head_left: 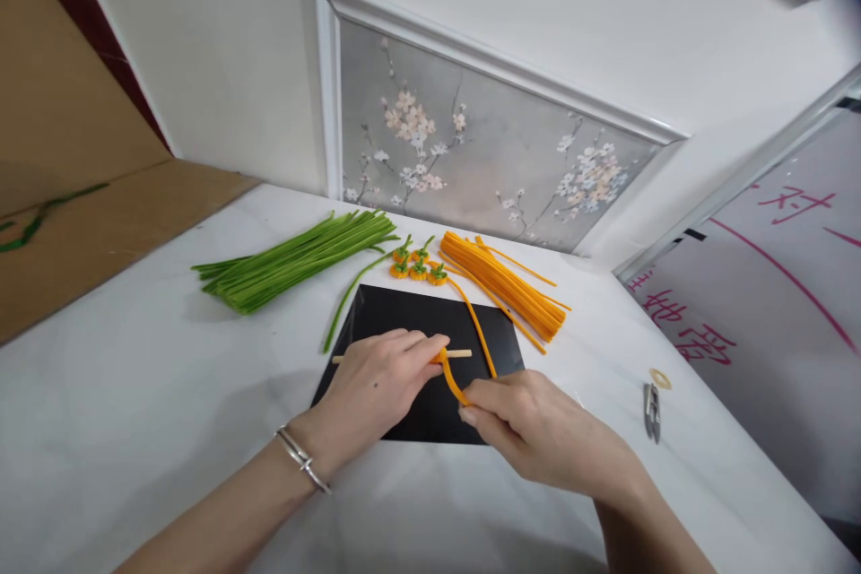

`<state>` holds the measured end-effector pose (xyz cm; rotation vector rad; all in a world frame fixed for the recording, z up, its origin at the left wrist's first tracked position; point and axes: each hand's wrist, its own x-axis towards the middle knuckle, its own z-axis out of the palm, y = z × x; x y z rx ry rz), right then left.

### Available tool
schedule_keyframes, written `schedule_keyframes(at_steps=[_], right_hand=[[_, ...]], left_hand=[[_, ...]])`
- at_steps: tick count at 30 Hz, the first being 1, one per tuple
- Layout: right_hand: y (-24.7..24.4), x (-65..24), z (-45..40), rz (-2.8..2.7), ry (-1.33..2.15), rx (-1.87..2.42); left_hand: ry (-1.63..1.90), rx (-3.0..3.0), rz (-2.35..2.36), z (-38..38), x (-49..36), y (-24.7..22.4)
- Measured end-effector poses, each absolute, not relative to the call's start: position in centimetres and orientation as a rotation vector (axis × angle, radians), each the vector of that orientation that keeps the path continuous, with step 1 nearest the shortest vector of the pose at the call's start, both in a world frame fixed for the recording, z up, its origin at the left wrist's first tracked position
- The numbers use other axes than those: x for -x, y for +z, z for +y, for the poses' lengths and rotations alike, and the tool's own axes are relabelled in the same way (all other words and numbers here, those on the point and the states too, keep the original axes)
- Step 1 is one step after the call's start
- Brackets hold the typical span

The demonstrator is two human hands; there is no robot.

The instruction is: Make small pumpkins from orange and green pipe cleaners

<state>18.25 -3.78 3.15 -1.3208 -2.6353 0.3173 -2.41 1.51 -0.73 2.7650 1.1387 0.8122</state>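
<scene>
Left hand [380, 377], palm down, its thumb and fingers pinching a thin wooden stick [460, 353] where an orange fuzzy strip [453, 384] is wrapped around it; the stick shows on both sides of this hand. Right hand [538, 421], nearer the wearer and to the right, has thumb and forefinger pressed together on the same strip, which curves down from the stick into its grip. A further orange length [481, 327] runs up and away from just beyond the right hand; whether it is continuous with the wrapped part cannot be told. Beneath the fingers of both hands lies a black mat [396, 309] on the white table [221, 377]. Beyond the left hand, from left to right: a bundle of green strips [296, 260], a single curved green strip [346, 309] and five small orange-and-green pieces [418, 270] grouped together. Beyond the right hand lies a bundle of orange strips [504, 287]; well to its right, metal snips [651, 413] sit just beside a yellowish ring [660, 378].
</scene>
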Motion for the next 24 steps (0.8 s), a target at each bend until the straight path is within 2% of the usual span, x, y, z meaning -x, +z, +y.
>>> schedule_keyframes(at_steps=[6, 13, 19, 24], right_hand=[[3.3, -18.1, -3.6, -2.432, 0.174, 1.272], [2.6, -18.5, -2.0, -2.104, 0.217, 1.189], [1.7, -18.9, -0.3, -1.926, 0.430, 1.325], [0.7, -19.1, 0.5, -1.995, 0.692, 1.352]], left_hand=[[0.835, -2.876, 1.092, 1.4, 2.2, -0.6], [0.815, -2.888, 0.978, 1.0, 2.0, -0.6], [0.851, -2.890, 0.889, 0.8, 1.8, -0.4], [0.911, -2.868, 0.878, 0.7, 1.7, -0.3]])
